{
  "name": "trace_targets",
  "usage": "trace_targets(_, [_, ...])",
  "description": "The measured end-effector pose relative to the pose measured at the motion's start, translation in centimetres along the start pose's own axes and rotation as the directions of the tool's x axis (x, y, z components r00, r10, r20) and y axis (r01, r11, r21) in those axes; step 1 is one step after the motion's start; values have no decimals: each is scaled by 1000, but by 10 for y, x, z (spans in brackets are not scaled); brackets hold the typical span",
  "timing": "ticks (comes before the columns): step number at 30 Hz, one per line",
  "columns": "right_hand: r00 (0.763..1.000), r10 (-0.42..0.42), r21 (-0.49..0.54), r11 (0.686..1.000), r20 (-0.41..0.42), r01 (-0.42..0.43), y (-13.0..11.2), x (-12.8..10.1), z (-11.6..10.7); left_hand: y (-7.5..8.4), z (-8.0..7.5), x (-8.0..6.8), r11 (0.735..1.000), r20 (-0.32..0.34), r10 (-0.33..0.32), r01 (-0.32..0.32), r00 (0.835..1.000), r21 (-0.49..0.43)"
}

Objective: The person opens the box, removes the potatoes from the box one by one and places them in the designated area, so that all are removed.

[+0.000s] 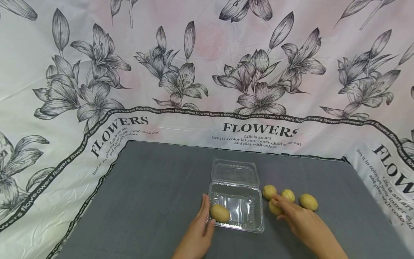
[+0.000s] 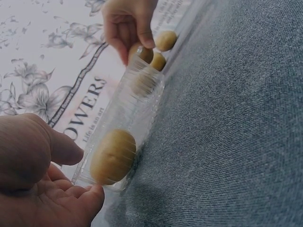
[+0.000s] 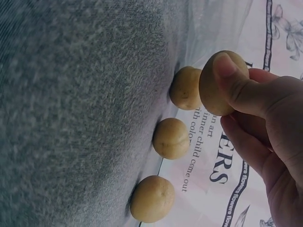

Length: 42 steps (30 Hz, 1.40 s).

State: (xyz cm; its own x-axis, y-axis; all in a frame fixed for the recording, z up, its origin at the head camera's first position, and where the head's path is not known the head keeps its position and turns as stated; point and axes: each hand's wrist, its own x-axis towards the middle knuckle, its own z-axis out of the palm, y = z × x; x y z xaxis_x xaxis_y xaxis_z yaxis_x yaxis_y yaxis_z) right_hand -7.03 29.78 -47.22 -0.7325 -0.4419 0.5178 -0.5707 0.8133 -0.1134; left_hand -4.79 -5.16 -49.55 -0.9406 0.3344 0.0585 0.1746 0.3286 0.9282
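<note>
On the grey table mat [image 1: 155, 201], laid over a cloth printed with lilies [image 1: 97, 72] and the word FLOWERS, a clear plastic clamshell box [image 1: 237, 210] lay open, its lid [image 1: 235, 173] folded flat toward the far edge and its tray nearer the person. The tray's long axis ran across the mat, left to right. The left hand [image 1: 198, 233] rested at the tray's left wall, fingers nearly straight and relaxed, steadying the box and closing on nothing; just beside the thumb, one potato [image 1: 220, 213] lay inside the tray at its near-left corner. To the right of the tray, the right hand [image 1: 299, 221] held a second potato [image 3: 222, 82] pinched between thumb and fingers, raised slightly off the mat. The tray lay directly to the left of this grip, close by, with only its low right wall between the two. Three loose potatoes remained on the mat about the right hand: one [image 1: 269, 191] nearest the tray, one [image 1: 288, 195] just behind the fingers, and one [image 1: 308, 201] farthest right, each apart from its neighbours. The nearest loose potato sat slightly to the far side of the straight path from grip to tray.
</note>
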Motion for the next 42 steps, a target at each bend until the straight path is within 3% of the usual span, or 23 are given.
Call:
trace_targets(28, [997,-38,-25,999,66,40,5,-6,3,-1,0,1,1000,1,1,-1,1000,8])
trace_targets(42, [991,3,-32,999,134,1,6,-8,7,0,-1,0,1000,1,1,-1,1000,5])
